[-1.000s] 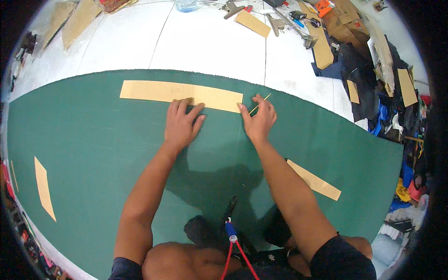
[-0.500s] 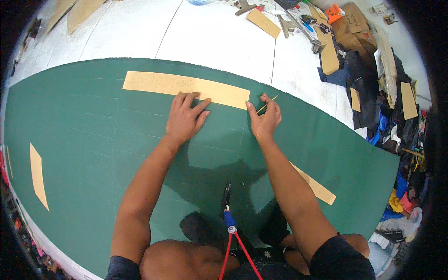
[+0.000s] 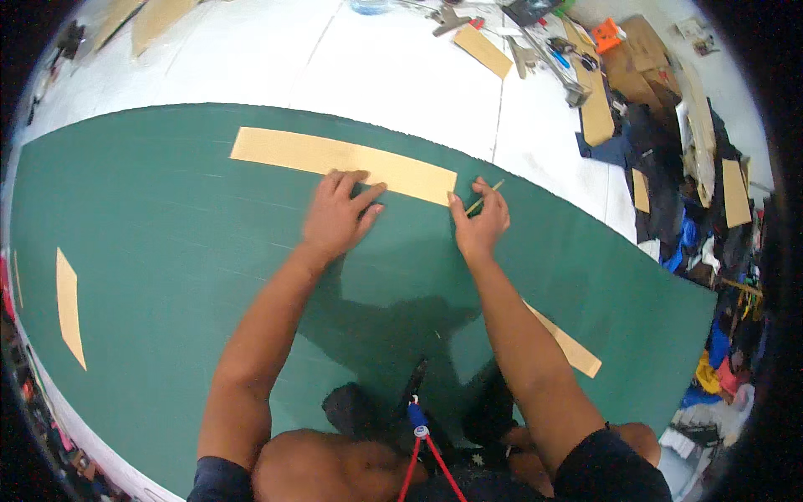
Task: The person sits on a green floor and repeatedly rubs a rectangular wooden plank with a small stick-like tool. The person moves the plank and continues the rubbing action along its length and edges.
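A long tan cardboard strip (image 3: 335, 156) lies on dark green fabric (image 3: 167, 335) near its far edge. My left hand (image 3: 339, 213) rests with spread fingers at the strip's near edge, fingertips on the card. At the strip's right end is my right hand (image 3: 483, 222), its thumb tip by the corner. A thin yellowish stick (image 3: 474, 205) slants up through its fingers; whether it is a pencil cannot be made out. Faint pale lines cross the fabric.
Another cardboard strip (image 3: 569, 341) lies partly behind my right forearm; a further card piece (image 3: 70, 309) is at far left. Beyond the fabric, a white tiled floor (image 3: 401, 75) holds a card piece (image 3: 483, 52) and tools. Clutter lines the right side. A red cord (image 3: 437, 468) hangs before me.
The view has shifted a little, so the scene sits slightly lower and farther right. Both hands keep their places at the strip. The black item on the red cord has swung slightly.
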`<state>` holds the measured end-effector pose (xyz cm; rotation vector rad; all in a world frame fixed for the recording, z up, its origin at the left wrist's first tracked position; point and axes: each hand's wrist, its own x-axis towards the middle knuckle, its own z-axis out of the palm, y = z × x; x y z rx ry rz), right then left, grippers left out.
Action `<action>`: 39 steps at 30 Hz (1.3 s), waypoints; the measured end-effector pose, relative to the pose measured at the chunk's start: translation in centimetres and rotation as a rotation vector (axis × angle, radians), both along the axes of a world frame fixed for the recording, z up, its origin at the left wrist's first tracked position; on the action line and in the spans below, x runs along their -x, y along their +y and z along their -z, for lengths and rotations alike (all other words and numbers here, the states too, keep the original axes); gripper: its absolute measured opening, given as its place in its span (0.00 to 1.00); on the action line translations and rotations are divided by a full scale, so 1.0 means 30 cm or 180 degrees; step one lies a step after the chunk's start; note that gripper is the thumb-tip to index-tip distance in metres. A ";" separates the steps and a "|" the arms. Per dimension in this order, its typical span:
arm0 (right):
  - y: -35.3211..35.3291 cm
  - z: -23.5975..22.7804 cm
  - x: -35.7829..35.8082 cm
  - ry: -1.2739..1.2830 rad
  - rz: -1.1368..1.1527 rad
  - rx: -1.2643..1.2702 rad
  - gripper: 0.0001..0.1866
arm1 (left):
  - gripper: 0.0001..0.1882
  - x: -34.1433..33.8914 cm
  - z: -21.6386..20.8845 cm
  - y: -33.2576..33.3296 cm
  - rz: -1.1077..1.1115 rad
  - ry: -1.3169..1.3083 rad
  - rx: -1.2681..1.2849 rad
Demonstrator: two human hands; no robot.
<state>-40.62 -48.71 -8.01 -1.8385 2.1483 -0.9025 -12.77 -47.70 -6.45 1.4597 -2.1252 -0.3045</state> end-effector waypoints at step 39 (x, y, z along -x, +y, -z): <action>0.002 0.025 0.027 0.0272 -0.0147 0.0067 0.29 | 0.38 -0.312 0.082 -0.091 -0.1924 -0.0204 -0.0107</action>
